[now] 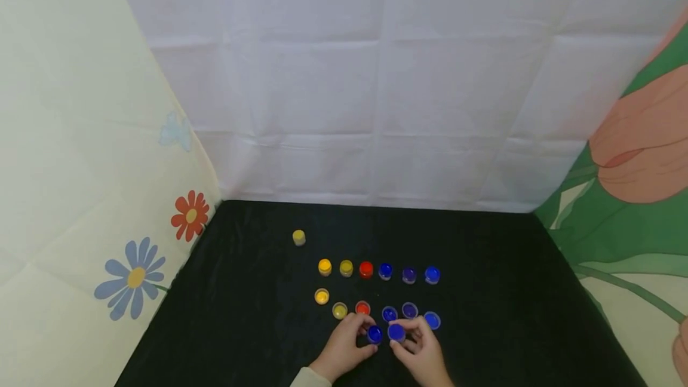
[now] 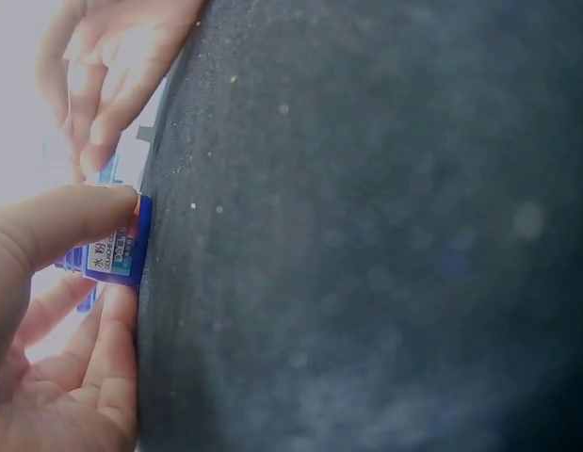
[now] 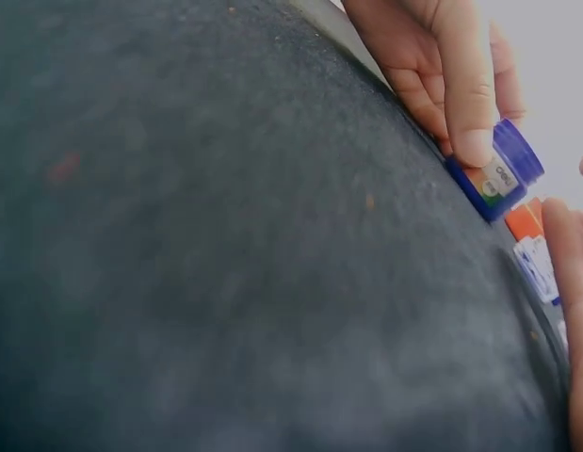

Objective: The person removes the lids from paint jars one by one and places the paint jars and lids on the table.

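My left hand (image 1: 348, 344) grips a blue gouache paint jar (image 1: 374, 334) between thumb and fingers. In the left wrist view this jar (image 2: 117, 247) has a printed label and a bare screw neck, its base right at the black cloth. In the right wrist view the thumb presses on the label of the same jar (image 3: 493, 174). Just to the right, my right hand (image 1: 421, 352) pinches a round blue lid (image 1: 396, 332) by its edge, close beside the jar. In the right wrist view, the lid is mostly out of frame.
Behind the hands lies a row of round lids, among them a yellow lid (image 1: 322, 296) and a red lid (image 1: 362, 307). Farther back stand several paint jars, including a red jar (image 1: 366, 269) and a blue jar (image 1: 432, 275). One yellow jar (image 1: 298, 237) stands apart at back left.
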`<move>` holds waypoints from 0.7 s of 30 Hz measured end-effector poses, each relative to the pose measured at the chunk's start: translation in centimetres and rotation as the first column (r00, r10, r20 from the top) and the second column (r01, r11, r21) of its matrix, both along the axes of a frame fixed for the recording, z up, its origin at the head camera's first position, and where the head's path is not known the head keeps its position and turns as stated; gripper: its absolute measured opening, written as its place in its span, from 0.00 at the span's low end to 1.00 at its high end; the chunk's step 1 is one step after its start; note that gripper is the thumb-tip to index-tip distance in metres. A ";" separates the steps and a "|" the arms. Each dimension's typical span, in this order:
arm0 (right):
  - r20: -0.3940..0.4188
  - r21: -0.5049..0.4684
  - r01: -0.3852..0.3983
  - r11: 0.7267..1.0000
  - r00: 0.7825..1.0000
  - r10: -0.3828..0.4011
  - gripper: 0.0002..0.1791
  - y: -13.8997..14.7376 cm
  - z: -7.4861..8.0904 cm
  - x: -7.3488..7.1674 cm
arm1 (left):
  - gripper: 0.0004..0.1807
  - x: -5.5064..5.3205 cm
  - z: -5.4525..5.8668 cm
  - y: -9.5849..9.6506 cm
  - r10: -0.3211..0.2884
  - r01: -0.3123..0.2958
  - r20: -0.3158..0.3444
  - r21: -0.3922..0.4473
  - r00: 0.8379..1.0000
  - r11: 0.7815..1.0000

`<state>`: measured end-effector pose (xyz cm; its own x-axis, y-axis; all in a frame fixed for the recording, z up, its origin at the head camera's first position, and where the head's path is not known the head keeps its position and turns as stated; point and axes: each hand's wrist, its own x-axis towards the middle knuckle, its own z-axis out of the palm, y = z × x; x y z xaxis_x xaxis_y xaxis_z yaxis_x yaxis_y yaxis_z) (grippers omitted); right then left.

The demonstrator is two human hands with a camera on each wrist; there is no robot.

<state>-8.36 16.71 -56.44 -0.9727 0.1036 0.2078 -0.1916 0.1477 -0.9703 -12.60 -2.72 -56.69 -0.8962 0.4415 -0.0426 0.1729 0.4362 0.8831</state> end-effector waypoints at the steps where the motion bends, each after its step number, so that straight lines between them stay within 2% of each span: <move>1: 0.001 0.001 0.011 1.000 1.000 -0.011 0.22 0.2 0.0 0.1 | 0.17 0.0 0.0 0.1 0.002 -0.002 -0.007 -0.007 1.000 1.000; 4: -0.017 0.021 0.049 0.999 0.999 -0.049 0.21 1.0 0.2 0.4 | 0.17 0.1 0.2 0.2 0.001 -0.002 -0.029 -0.032 1.000 0.999; 9: -0.042 0.065 0.136 0.989 0.990 -0.134 0.18 2.8 0.9 0.4 | 0.17 0.2 0.8 0.5 -0.003 0.003 -0.001 -0.067 1.000 0.998; 16: 0.096 0.124 0.233 0.965 0.965 -0.245 0.19 5.4 1.4 0.0 | 0.16 0.2 0.9 0.7 -0.002 0.003 0.011 -0.093 1.000 0.996; 21: 0.098 0.202 0.256 0.945 0.955 -0.280 0.20 6.4 1.4 -0.2 | 0.16 0.2 1.2 1.0 -0.014 0.012 -0.013 -0.126 1.000 0.992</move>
